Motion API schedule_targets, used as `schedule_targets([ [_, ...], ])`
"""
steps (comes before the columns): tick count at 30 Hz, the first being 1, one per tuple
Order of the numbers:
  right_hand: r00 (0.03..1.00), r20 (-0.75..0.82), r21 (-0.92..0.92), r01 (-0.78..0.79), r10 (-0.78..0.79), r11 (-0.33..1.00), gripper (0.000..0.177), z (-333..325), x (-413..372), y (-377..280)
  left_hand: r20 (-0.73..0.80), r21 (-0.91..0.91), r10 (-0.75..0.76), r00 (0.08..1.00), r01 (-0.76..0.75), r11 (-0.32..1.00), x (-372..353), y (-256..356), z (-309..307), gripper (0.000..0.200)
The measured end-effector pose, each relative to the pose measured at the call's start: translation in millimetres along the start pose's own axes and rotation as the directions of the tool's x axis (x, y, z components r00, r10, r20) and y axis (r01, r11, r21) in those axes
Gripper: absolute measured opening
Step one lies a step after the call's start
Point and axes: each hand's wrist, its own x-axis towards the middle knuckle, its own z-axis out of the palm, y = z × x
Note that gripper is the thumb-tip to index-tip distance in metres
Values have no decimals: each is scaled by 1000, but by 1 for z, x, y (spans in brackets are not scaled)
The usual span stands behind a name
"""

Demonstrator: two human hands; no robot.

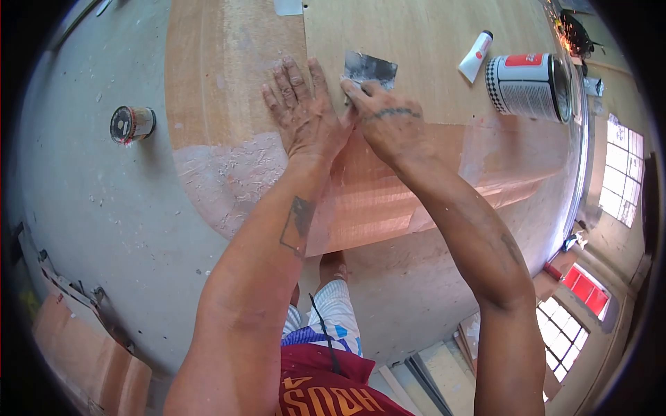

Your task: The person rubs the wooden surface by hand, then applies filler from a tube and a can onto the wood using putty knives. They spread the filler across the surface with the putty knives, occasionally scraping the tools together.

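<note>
A plywood panel (236, 83) with a curved lower edge lies in front of me. My left hand (302, 114) rests flat on it, fingers stretched out. In my right hand (388, 118) is a putty knife (371, 69), its wide, smeared metal blade over the plywood and its handle mostly hidden by my fingers. My left thumb comes close to the right hand. Pale, rough filler (236, 177) covers the panel's lower left part, beside my left wrist.
At the right of the panel a large metal can (524, 87) lies on its side, near a white tube (476, 57) with a black cap. A small, stained can (132, 125) stands on the grey floor at left. Sparks (569, 35) fly at the upper right. Boards (430, 388) lie below.
</note>
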Motion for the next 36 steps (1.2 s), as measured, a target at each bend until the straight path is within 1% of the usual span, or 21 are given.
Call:
schedule_targets([
  [2,999,-52,-17,2,-3,1000,44,6,3,0,15,39,1,1000,-1,999,-1,0,1,98],
  [5,994,-81,-65,-77,72,995,45,1,32,1,14,8,2,1000,-2,1000,-1,1,-2,100],
  [8,994,-101,-82,19,-27,996,48,-2,24,25,14,-1,10,1000,-10,1000,-1,2,-4,103],
  [11,990,-10,0,141,-141,990,49,-11,-20,37,7,-8,7,1000,-7,1000,0,1,-4,105],
  [14,982,-12,0,190,-190,982,50,-9,-17,42,-1,-27,7,1000,-7,1000,0,1,-4,103],
  [17,975,8,-47,220,-220,974,49,-11,-12,40,-11,-25,19,1000,-20,999,-1,0,-6,102],
  [20,979,31,-60,202,-200,978,50,-9,-10,38,-35,-18,23,999,-24,1000,-1,-1,-2,100],
  [23,982,173,-52,90,-80,995,53,-24,-2,22,-30,-9,19,999,-19,1000,0,0,-2,101],
  [26,978,202,4,50,-50,999,52,-27,0,19,-5,4,17,1000,-17,1000,-1,0,-2,103],
  [29,991,126,3,47,-47,999,49,-16,0,20,-13,-47,9,1000,-9,999,-1,0,-2,103],
  [32,999,-35,-119,-14,10,993,50,-4,29,16,-39,-60,14,999,-16,998,-2,0,2,105],
  [35,998,36,-91,-45,49,995,51,-12,63,23,-2,4,22,1000,-22,1000,-1,-1,0,110],
  [36,1000,15,-69,0,1,998,47,-12,61,23,-3,-2,18,1000,-18,1000,-1,-3,-1,110],
])
